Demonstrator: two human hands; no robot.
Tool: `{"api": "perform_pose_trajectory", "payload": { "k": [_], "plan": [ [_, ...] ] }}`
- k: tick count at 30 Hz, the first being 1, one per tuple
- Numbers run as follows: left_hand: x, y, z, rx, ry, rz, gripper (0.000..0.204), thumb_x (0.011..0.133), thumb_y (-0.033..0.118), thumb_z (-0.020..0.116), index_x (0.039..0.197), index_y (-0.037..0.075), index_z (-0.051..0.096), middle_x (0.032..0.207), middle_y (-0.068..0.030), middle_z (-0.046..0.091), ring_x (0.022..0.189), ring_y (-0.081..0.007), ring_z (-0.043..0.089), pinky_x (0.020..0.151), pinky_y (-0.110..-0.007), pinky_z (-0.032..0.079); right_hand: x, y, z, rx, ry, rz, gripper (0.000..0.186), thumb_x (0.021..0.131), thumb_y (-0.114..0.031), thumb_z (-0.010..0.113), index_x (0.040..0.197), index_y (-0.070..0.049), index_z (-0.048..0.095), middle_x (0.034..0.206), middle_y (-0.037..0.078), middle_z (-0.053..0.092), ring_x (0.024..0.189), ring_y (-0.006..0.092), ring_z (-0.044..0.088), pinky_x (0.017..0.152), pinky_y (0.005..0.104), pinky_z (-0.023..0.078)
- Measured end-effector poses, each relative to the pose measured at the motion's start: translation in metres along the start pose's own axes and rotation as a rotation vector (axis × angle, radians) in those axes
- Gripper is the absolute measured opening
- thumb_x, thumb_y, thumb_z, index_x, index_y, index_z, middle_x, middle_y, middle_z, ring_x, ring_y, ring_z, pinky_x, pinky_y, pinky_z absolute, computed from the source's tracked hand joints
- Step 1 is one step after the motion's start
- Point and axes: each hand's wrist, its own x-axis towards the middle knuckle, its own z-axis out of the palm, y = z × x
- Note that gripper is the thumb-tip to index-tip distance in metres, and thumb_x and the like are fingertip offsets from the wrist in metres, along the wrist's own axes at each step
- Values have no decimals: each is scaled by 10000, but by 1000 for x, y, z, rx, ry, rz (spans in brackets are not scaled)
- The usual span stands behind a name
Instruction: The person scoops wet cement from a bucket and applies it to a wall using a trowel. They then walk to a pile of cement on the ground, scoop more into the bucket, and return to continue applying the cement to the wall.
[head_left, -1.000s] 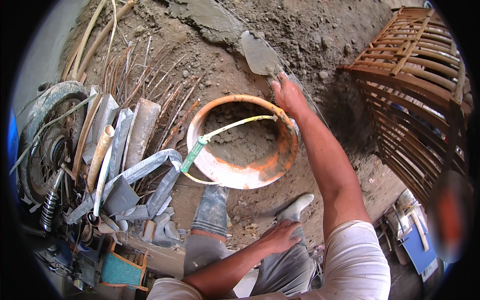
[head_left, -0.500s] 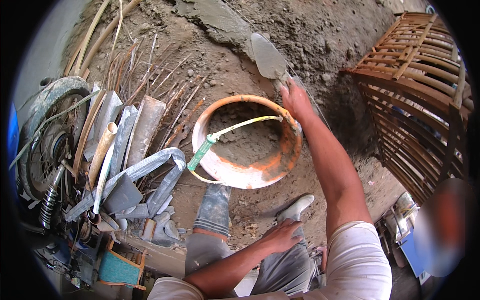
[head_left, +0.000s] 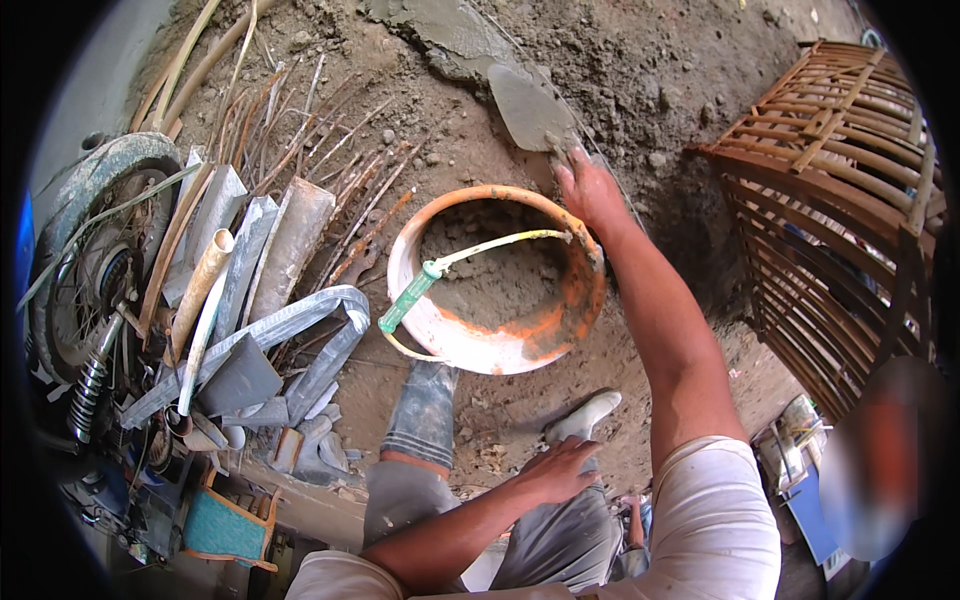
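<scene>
My right hand point(head_left: 592, 192) is closed around the handle of a pointed trowel point(head_left: 530, 108), just beyond the bucket's far right rim. The trowel's grey, mortar-coated blade points far and left, against the near end of a strip of wet mortar point(head_left: 455, 40) on the soil. Below it stands an orange bucket point(head_left: 430, 330), whitish on part of its wall, with grey mortar inside. Its wire handle with a green grip point(head_left: 410, 297) lies across the rim. My left hand point(head_left: 560, 470) rests over my right leg, holding nothing, fingers loosely extended.
A taut string point(head_left: 630, 205) runs past the trowel. To the right stands a slatted bamboo frame point(head_left: 830, 190). Metal channels point(head_left: 290, 250), rusty rods point(head_left: 330, 150) and a motorcycle wheel point(head_left: 100, 260) crowd the left. A blurred shape point(head_left: 885, 460) is at lower right.
The trowel's tip has swung slightly left, and its blade lies closer along the mortar's edge. My left hand has shifted a little left. The bucket stays put.
</scene>
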Motion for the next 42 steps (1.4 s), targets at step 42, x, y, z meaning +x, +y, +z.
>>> {"api": "perform_pose_trajectory", "payload": {
  "k": [42],
  "plan": [
    [6,4,-1,54,-31,-30,548,934,348,598,1403,97,465,1388,-207,466,1301,-362,454,1094,-425,363,-26,-30,-88,-3,146,138,390,871,-148,532,1246,-41,524,1189,244,596,1079,411,601,930,502,478]
  ]
}}
